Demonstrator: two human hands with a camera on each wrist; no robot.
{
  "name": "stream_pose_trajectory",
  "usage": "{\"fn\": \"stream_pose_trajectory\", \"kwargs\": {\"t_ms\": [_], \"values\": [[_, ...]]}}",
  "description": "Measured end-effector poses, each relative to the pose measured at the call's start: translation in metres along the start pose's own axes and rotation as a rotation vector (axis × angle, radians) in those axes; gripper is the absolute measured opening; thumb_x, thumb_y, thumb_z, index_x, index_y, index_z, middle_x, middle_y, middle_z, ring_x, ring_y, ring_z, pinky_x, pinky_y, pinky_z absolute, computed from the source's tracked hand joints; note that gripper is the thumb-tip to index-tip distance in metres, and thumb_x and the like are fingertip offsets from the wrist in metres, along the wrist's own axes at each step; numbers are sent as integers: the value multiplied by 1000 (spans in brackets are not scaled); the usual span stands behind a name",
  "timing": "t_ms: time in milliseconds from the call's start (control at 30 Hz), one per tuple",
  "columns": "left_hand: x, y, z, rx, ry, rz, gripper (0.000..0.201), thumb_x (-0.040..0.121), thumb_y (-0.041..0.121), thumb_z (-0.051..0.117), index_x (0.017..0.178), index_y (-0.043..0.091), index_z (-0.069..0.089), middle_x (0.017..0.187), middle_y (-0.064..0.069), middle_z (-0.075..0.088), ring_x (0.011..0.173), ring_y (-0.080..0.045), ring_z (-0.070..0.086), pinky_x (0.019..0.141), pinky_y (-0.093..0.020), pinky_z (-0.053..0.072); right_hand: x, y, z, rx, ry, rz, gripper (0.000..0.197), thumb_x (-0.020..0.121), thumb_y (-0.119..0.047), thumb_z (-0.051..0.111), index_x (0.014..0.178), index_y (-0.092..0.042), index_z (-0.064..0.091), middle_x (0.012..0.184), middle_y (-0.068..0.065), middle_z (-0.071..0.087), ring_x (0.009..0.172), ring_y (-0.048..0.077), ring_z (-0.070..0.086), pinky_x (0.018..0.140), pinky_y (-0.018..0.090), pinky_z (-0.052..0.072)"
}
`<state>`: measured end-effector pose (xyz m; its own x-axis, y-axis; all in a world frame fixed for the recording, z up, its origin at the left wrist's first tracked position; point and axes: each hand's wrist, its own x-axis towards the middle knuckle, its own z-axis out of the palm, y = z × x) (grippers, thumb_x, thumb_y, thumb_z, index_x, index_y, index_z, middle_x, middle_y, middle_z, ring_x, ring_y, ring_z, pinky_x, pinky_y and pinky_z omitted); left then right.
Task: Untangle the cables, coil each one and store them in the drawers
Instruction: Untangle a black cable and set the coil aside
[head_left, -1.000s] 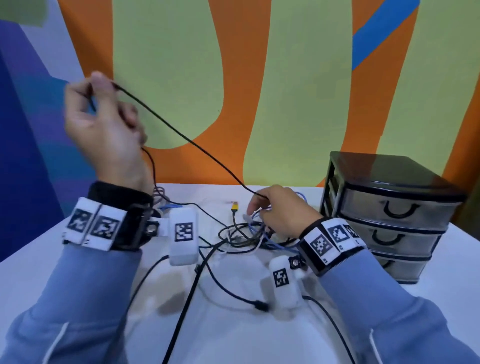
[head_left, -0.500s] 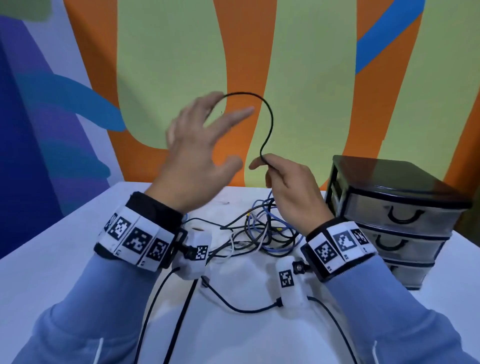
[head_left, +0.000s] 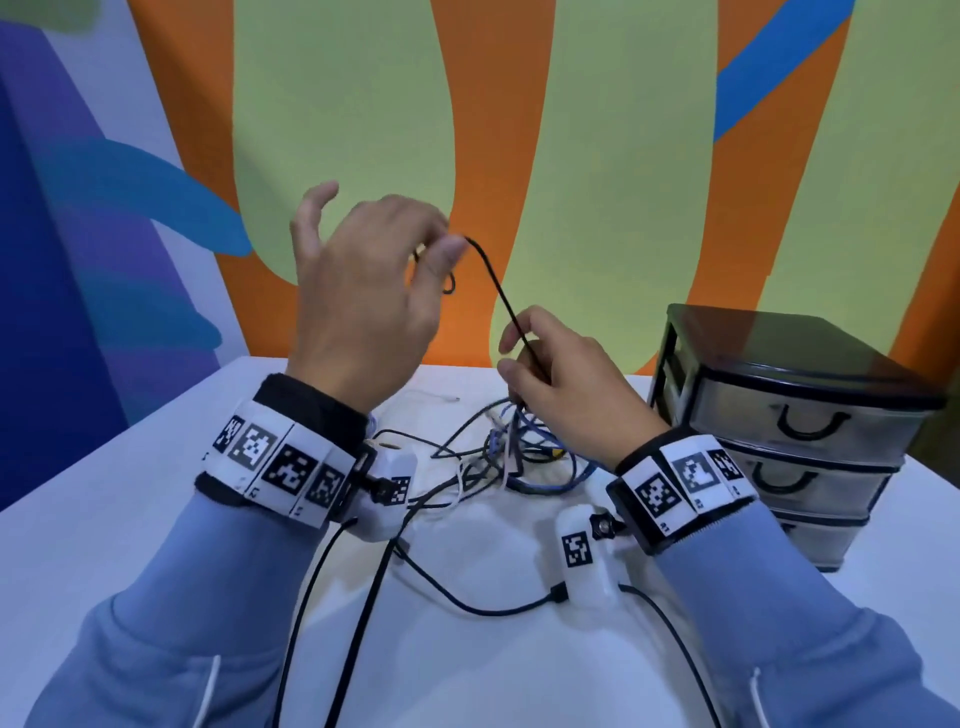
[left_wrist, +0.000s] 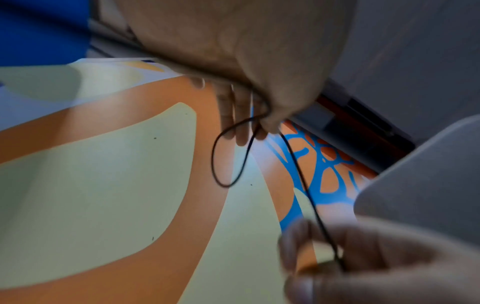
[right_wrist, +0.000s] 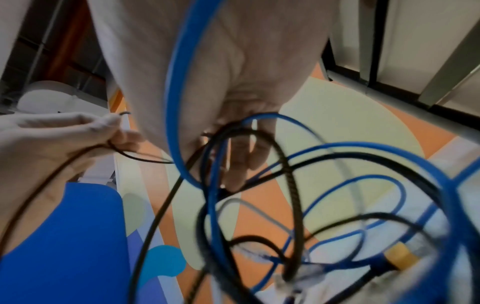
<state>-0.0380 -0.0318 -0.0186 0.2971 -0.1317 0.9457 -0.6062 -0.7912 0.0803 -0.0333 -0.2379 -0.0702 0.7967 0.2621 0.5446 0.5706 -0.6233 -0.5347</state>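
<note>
A thin black cable (head_left: 497, 291) runs taut between my two hands above the table. My left hand (head_left: 363, 296) is raised and pinches it between thumb and fingers, with a small loop (left_wrist: 228, 156) hanging below the pinch. My right hand (head_left: 561, 379) sits lower and pinches the same cable (left_wrist: 311, 209), just above a tangle of blue, black and white cables (head_left: 519, 457) on the white table (head_left: 104, 519). In the right wrist view blue cable loops (right_wrist: 337, 164) and black ones hang close under the palm.
A black three-drawer unit (head_left: 789, 436) with all its drawers closed stands at the right, beside my right wrist. Black leads (head_left: 467, 605) from the wrist cameras trail over the near table. A painted wall rises right behind the table.
My left hand has swung from far up on the left toward the middle and re-pinched the black cable. My right hand has risen off the tangle, and the span between the hands is shorter.
</note>
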Motion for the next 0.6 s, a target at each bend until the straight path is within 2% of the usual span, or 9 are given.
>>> {"fn": "stream_pose_trajectory", "kwargs": {"t_ms": [33, 67, 100, 167, 233, 367, 433, 500, 600], "values": [[2, -1, -2, -103, 74, -78, 30, 110, 37, 53, 94, 16, 67, 95, 7, 72, 92, -17, 67, 110, -50, 42, 0, 2, 0, -44, -16, 29, 7, 101, -30, 62, 99, -33, 56, 65, -5, 59, 68, 24, 59, 74, 55, 54], [3, -1, -4, -202, 146, -158, 31, 111, 35, 53, 95, 12, 66, 84, 6, 71, 80, -18, 67, 92, -47, 53, 0, 3, 0, -81, -14, 61, 8, 98, -36, 64, 93, -33, 59, 67, -9, 62, 71, 20, 61, 79, 53, 54], [3, -1, -5, -270, 207, -229, 32, 111, 34, 53, 94, 10, 65, 76, 4, 69, 71, -18, 65, 75, -44, 54, 1, 4, 0, -110, 11, 88, 17, 95, -46, 67, 87, -32, 61, 71, -12, 65, 75, 16, 63, 84, 51, 53], [2, -1, -4, -315, 283, -326, 32, 110, 33, 53, 93, 8, 64, 69, -3, 64, 63, -22, 59, 62, -45, 48, 3, 5, -1, -177, 93, 101, 32, 87, -62, 70, 79, -32, 62, 78, -15, 68, 83, 10, 64, 90, 47, 51], [2, -1, -1, -317, 311, -399, 30, 108, 32, 53, 93, 9, 64, 69, -7, 59, 63, -26, 53, 59, -44, 42, 3, 2, -2, -243, 130, 69, 39, 81, -69, 72, 76, -32, 61, 84, -16, 65, 87, 7, 58, 89, 43, 46], [3, -24, 1, -249, 186, -610, 23, 105, 29, 57, 98, 13, 71, 66, 6, 52, 62, -12, 46, 59, -26, 37, 0, 3, -3, -170, 132, -16, 48, 72, -79, 72, 72, -32, 60, 82, -15, 59, 84, -1, 50, 84, 40, 37], [-1, -34, 3, -170, 63, -662, 16, 104, 24, 57, 107, 23, 72, 67, 3, 57, 68, -17, 53, 66, -31, 43, 0, 7, -2, -49, 139, -4, 50, 73, -76, 74, 69, -29, 60, 70, -14, 57, 72, 3, 50, 80, 40, 36], [-4, -33, 4, -81, -33, -662, 21, 105, 21, 54, 109, 29, 73, 70, -3, 63, 75, -26, 56, 70, -38, 43, 1, 9, -2, 28, 168, 35, 53, 73, -75, 75, 66, -25, 58, 57, -12, 50, 59, 9, 45, 75, 37, 34], [-3, -36, 3, -2, -12, -689, 25, 104, 21, 52, 103, 26, 77, 81, -4, 69, 81, -27, 57, 74, -35, 39, 0, 8, -7, 15, 240, 86, 50, 75, -66, 82, 68, -24, 55, 52, -10, 37, 53, 11, 39, 65, 31, 28]]}}
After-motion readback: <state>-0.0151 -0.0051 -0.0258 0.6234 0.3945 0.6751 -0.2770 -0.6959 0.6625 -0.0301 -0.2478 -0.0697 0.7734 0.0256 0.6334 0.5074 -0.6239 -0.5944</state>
